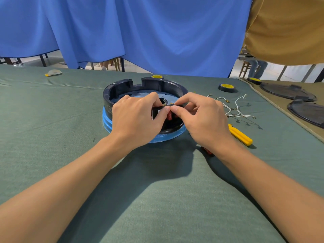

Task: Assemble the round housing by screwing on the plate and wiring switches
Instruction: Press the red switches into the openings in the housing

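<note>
Left hand [136,118], right hand [201,120] pinch a half-hidden, likely red switch [169,116].

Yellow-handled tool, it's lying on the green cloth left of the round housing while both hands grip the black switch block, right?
Wrong side: in the head view the yellow-handled tool lies on the green cloth to the right of the round housing. The left hand and right hand do grip the black switch block.
</note>
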Demonstrator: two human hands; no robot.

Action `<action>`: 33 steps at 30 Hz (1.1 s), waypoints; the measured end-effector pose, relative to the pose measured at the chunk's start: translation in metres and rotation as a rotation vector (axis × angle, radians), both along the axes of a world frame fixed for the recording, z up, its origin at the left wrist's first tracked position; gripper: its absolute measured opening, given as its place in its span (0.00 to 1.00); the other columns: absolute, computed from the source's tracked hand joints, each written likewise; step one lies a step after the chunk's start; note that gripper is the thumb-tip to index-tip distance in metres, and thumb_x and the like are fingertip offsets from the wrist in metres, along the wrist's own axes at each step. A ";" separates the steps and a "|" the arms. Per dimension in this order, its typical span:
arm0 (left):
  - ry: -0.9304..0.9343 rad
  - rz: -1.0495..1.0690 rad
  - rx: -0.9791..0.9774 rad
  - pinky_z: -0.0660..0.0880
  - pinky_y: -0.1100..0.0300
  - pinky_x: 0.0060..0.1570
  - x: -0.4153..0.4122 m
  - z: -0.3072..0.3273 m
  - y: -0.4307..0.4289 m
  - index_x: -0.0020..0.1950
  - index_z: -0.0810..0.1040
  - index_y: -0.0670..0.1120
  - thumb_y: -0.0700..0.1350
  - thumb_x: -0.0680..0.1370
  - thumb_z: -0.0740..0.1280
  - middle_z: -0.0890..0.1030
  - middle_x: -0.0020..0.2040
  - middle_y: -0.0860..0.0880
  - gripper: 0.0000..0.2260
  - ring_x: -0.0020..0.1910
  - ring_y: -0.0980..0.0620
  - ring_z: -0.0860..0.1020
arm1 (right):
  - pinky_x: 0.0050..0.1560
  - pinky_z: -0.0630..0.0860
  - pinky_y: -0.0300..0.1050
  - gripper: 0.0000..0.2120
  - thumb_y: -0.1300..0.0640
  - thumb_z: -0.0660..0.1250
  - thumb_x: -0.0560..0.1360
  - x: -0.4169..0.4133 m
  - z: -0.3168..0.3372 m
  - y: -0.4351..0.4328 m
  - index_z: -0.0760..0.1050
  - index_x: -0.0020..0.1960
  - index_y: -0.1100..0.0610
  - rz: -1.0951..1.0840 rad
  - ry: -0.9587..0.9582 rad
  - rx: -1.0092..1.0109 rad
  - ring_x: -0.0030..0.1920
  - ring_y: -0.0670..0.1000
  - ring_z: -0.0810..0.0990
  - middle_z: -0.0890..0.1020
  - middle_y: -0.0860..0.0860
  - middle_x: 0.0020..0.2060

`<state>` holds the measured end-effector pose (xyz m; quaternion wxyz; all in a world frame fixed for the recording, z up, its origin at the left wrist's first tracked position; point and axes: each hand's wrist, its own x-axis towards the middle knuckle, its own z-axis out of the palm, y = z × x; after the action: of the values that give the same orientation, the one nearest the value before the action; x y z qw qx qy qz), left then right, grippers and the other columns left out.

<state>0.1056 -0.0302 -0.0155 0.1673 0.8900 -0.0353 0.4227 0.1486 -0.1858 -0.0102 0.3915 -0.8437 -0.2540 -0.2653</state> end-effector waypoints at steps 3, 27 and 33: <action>-0.022 0.010 0.046 0.60 0.58 0.39 0.000 0.000 -0.001 0.42 0.81 0.45 0.58 0.76 0.62 0.81 0.29 0.49 0.17 0.31 0.42 0.78 | 0.41 0.77 0.46 0.05 0.46 0.70 0.73 0.001 0.003 -0.005 0.82 0.44 0.46 0.037 -0.008 -0.027 0.35 0.45 0.78 0.80 0.43 0.30; 0.011 -0.098 0.253 0.71 0.54 0.44 -0.001 -0.001 0.035 0.43 0.82 0.42 0.59 0.78 0.59 0.80 0.31 0.48 0.22 0.31 0.42 0.77 | 0.35 0.77 0.38 0.02 0.54 0.72 0.71 -0.007 0.034 -0.062 0.79 0.41 0.51 0.209 0.485 -0.570 0.29 0.46 0.83 0.84 0.47 0.34; -0.008 -0.054 0.239 0.66 0.60 0.30 -0.004 -0.001 0.027 0.43 0.84 0.44 0.56 0.77 0.64 0.81 0.30 0.48 0.18 0.30 0.43 0.80 | 0.54 0.80 0.50 0.05 0.60 0.71 0.73 -0.014 0.031 -0.043 0.79 0.49 0.57 0.276 0.353 -0.074 0.43 0.50 0.85 0.86 0.50 0.42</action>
<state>0.1015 -0.0033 -0.0163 0.0715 0.9005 -0.1101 0.4145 0.1349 -0.2285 0.0213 0.4315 -0.8479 -0.3042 -0.0477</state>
